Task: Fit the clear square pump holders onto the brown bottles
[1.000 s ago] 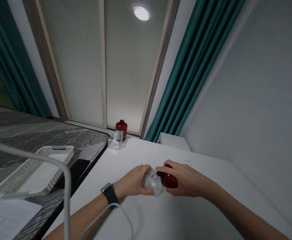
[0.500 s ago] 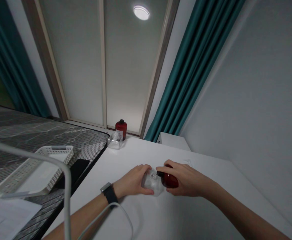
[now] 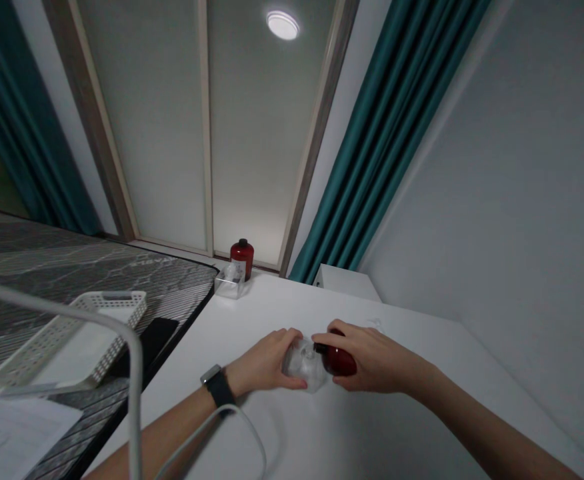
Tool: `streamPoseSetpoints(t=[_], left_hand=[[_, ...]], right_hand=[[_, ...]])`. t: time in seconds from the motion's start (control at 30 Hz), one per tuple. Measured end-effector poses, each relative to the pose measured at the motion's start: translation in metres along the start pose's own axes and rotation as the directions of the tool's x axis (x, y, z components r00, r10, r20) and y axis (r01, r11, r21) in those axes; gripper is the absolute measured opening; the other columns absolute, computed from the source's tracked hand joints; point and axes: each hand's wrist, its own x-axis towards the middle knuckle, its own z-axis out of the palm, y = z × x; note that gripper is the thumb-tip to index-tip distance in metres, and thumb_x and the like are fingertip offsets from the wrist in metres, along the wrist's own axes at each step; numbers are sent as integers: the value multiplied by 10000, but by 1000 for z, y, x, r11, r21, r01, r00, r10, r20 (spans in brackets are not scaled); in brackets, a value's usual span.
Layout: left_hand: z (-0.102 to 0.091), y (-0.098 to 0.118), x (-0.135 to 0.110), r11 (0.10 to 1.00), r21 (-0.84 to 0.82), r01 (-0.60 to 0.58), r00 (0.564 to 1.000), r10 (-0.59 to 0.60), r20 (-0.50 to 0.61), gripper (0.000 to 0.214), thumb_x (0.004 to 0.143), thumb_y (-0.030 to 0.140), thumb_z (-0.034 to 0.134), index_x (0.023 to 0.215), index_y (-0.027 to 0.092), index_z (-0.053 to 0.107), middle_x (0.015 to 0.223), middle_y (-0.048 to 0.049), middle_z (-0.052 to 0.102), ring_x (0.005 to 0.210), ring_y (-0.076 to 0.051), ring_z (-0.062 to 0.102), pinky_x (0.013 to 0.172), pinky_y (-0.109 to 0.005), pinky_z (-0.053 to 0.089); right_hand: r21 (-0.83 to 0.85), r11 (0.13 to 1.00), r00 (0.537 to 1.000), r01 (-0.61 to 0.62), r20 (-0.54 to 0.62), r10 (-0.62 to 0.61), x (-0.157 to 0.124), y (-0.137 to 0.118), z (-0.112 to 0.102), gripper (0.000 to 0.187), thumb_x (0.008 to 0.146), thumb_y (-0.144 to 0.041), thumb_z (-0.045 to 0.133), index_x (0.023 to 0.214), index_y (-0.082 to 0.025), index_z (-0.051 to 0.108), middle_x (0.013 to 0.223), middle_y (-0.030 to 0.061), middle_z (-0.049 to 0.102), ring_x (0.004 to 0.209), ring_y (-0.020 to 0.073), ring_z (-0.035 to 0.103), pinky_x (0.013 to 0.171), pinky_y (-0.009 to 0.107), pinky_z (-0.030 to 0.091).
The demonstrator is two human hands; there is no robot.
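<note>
On the white table (image 3: 292, 303), my left hand (image 3: 271, 360) curls its thumb and fingers around a small clear container (image 3: 306, 373). My right hand (image 3: 379, 357) grips a dark red bottle (image 3: 341, 363), tipped on its side with its black neck pointing left. That neck is at the container's right side, over its edge. Whether liquid is flowing out cannot be made out. A dark smartwatch (image 3: 217, 385) is on my left wrist.
At the far table edge stand another red bottle (image 3: 243, 252) and a clear box (image 3: 229, 287). Leftward lie a white basket (image 3: 139, 305), a black flat object (image 3: 158, 339) and papers (image 3: 17, 433). A white curved tube (image 3: 135, 387) crosses the left foreground. A white cabinet (image 3: 349, 282) stands behind.
</note>
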Motion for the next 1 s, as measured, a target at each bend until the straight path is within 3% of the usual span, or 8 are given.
streamPoseSetpoints(t=[1.0], left_hand=[[-2,2,0,1000,0,12,1000,-12,5,679,618,401,889,1156,188,533,1105,-93,661,1008,-300,634,867,-388,490]], right_hand=[[-21,1000,1000,-11,8,11,-1,-2,-1,601,770,-267,673,1346,-336,515,1158,69,577,939,244,636,729,325,438]])
